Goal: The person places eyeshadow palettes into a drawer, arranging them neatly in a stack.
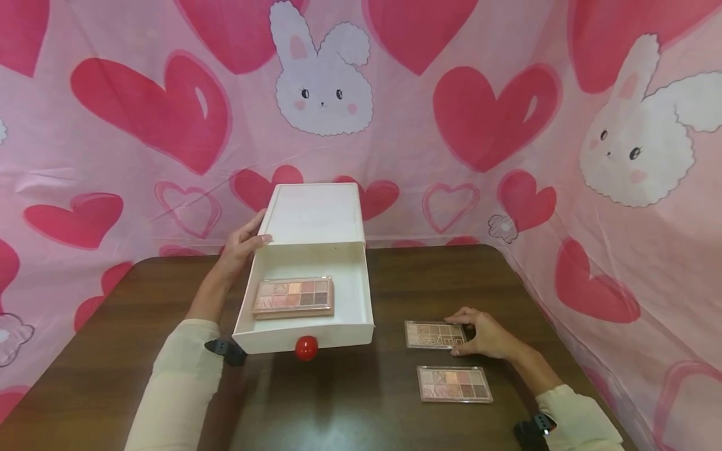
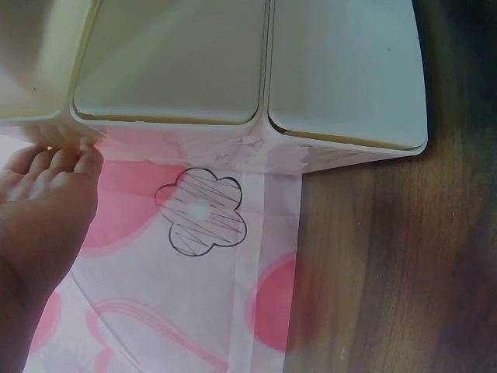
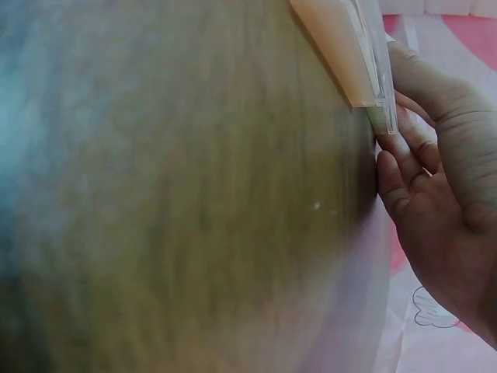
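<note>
At our right hand (image 1: pixel 487 335): the far palette (image 1: pixel 431 335), on the right part of the table (image 1: pixel 423 275), pinched between our thumb at its near edge and our fingers at its far edge; we cannot tell whether it is lifted.
Palette to drawer: the drawer (image 1: pixel 265 341) lies left of the far palette; our right hand is the nearer one and has the right end, so the left end points towards the drawer.
Long axis: side to side, roughly crosswise to the drawer's length.
Near palette (image 1: pixel 454 384): closer to us, just apart from the far one, also lying side to side.
Left hand (image 1: pixel 239 244): we hold the box (image 1: pixel 314 213) by its left side, thumb at the front corner.
Stack (image 1: pixel 293 297): inside the drawer, nearer its left wall; drawer floor shows right of it and behind.
Edges: the drawer's right wall faces the palettes; a red knob (image 1: pixel 306 348) juts frontward.
Room: a strip of table separates drawer and palettes; cloth (image 1: pixel 406 156) hangs behind.
</note>
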The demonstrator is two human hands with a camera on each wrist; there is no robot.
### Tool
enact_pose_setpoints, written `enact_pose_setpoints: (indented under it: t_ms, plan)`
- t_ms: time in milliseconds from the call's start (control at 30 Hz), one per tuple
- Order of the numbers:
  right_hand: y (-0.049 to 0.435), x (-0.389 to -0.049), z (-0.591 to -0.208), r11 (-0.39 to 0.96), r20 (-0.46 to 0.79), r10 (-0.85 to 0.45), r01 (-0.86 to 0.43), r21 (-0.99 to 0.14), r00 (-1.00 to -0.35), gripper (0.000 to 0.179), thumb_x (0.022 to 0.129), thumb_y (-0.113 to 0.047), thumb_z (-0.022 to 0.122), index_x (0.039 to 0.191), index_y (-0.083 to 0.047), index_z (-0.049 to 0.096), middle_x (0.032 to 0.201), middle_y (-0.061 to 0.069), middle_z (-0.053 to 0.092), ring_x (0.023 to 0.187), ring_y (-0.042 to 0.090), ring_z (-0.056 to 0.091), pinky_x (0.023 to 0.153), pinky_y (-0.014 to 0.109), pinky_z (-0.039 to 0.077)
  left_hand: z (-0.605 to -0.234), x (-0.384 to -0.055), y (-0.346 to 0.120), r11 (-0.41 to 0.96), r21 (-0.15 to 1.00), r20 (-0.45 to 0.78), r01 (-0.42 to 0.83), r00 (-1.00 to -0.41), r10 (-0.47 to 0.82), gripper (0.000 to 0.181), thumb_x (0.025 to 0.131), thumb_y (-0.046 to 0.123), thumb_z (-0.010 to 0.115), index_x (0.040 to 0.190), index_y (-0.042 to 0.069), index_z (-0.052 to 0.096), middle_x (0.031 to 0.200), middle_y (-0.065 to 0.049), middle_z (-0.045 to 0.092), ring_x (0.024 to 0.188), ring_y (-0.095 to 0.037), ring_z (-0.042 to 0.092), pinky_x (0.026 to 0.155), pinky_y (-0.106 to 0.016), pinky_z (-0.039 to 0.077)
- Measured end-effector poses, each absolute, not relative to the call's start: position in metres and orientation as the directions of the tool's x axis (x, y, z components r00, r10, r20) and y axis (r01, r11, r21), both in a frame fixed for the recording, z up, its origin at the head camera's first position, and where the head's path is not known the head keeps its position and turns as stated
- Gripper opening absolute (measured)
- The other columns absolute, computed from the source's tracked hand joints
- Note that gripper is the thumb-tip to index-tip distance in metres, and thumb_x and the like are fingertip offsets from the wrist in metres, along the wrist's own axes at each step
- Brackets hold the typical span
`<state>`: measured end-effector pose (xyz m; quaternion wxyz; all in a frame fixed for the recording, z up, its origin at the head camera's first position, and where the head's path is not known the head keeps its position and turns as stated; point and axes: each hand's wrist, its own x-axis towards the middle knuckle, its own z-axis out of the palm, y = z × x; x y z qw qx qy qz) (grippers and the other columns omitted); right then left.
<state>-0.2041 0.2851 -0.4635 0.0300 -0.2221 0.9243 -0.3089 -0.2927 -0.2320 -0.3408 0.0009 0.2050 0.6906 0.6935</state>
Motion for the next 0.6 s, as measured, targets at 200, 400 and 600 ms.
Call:
enact_pose_setpoints:
  t_ms: [200, 400, 600]
  plan:
    - [0.2860, -0.2052, -0.4643, 0.698, 0.086, -0.426, -0.388, -0.602, -0.900, 0.068, 0.067, -0.030, 0.094, 0.124, 0.000, 0.071, 0.102, -0.001, 0.065, 0.085, 0.002, 0.047, 0.076, 0.020, 0.045, -0.3409, -0.2935, -0.2310, -0.047, 0.958, 0.284, 0.283, -0.916, 0.284, 0.074, 0.094, 0.006, 0.043, 0.161, -0.002, 0.014, 0.170, -0.024, 0.012, 0.114, 0.008, 0.049, 0.092, -0.009, 0.048]
    - [0.2854, -0.2065, -0.4640, 0.695, 0.086, -0.417, -0.378, -0.612, -0.905, 0.064, 0.066, -0.029, 0.094, 0.121, -0.002, 0.073, 0.096, -0.003, 0.063, 0.082, 0.003, 0.046, 0.073, 0.020, 0.043, -0.3408, -0.2941, -0.2310, -0.040, 0.956, 0.291, 0.292, -0.915, 0.279, 0.074, 0.094, 0.006, 0.044, 0.161, -0.001, 0.015, 0.170, -0.022, 0.013, 0.118, 0.007, 0.047, 0.095, -0.008, 0.046]
    - [0.2833, -0.2076, -0.4631, 0.676, 0.097, -0.421, -0.383, -0.630, -0.902, 0.059, 0.066, -0.025, 0.094, 0.117, -0.002, 0.074, 0.092, -0.002, 0.063, 0.080, 0.004, 0.046, 0.070, 0.020, 0.042, -0.3398, -0.2939, -0.2313, -0.025, 0.959, 0.279, 0.283, -0.922, 0.269, 0.073, 0.094, 0.006, 0.044, 0.162, 0.001, 0.017, 0.170, -0.019, 0.015, 0.122, 0.005, 0.045, 0.095, -0.007, 0.046]
